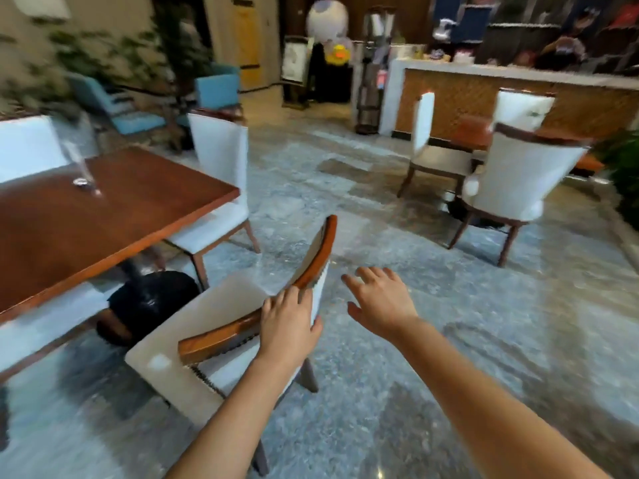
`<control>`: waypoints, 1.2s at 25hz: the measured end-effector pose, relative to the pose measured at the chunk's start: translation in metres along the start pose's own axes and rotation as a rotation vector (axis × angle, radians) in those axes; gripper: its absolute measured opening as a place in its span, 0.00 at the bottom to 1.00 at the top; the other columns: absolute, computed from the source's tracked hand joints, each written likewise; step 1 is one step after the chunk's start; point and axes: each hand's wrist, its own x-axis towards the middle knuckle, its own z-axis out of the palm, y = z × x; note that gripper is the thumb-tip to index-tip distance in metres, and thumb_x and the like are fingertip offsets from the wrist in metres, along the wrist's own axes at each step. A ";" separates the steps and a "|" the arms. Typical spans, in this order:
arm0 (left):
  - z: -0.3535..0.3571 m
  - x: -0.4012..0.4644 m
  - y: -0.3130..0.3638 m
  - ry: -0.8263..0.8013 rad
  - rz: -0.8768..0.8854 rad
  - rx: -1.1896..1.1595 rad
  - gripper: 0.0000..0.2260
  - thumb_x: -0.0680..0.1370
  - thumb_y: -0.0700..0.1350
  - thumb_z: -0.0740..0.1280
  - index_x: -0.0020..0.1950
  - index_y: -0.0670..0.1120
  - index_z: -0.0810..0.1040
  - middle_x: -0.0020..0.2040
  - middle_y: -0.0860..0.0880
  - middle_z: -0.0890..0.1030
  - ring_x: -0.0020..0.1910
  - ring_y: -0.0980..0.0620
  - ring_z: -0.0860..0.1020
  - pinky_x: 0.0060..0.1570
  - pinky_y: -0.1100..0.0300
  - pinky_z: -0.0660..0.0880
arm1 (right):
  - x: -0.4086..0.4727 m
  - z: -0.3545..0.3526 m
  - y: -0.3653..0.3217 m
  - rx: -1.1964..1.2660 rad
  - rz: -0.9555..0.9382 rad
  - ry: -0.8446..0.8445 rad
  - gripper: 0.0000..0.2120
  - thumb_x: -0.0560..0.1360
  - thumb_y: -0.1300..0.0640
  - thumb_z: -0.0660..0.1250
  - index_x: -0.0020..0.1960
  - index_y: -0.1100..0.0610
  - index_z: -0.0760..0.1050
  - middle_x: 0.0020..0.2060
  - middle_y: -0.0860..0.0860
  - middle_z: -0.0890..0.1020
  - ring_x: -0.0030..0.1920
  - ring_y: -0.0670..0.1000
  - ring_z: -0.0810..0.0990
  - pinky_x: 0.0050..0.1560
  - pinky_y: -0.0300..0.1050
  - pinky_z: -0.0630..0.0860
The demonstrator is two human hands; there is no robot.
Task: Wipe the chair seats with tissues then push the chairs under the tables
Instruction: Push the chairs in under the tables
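A white upholstered chair (193, 371) with a curved wooden top rail stands close in front of me, beside the brown wooden table (103, 209). My left hand (288, 324) grips the top rail of its backrest. My right hand (378, 300) hovers just right of the backrest, fingers spread, holding nothing. No tissue is visible in either hand. A second white chair (221, 181) stands at the table's far corner, its seat partly under the tabletop. The picture is blurred.
Another table (477, 133) with white chairs (515, 181) stands at the right back, before a long counter (518, 95). Blue chairs (214, 91) and plants sit at the back left. A small glass object (81, 183) lies on the near table. Grey stone floor spreads between.
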 end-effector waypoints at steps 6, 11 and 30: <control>0.012 0.006 0.006 0.072 -0.349 0.129 0.16 0.68 0.52 0.69 0.53 0.46 0.79 0.45 0.47 0.81 0.45 0.46 0.80 0.46 0.52 0.75 | 0.064 0.020 0.028 0.075 -0.348 -0.079 0.26 0.72 0.51 0.64 0.68 0.54 0.64 0.62 0.58 0.72 0.63 0.60 0.68 0.65 0.57 0.63; 0.032 0.017 -0.002 0.057 -0.525 0.151 0.20 0.73 0.54 0.63 0.62 0.46 0.74 0.55 0.46 0.78 0.55 0.45 0.75 0.55 0.51 0.70 | 0.103 0.049 0.023 0.102 -0.590 -0.088 0.29 0.72 0.50 0.64 0.71 0.54 0.61 0.66 0.60 0.69 0.65 0.60 0.67 0.66 0.58 0.61; 0.076 0.049 0.012 0.265 -0.679 0.365 0.21 0.56 0.46 0.81 0.46 0.46 0.84 0.40 0.49 0.85 0.40 0.50 0.83 0.51 0.41 0.75 | 0.206 0.106 0.090 0.234 -0.962 -0.113 0.16 0.71 0.56 0.70 0.58 0.57 0.75 0.48 0.57 0.82 0.52 0.60 0.79 0.58 0.55 0.71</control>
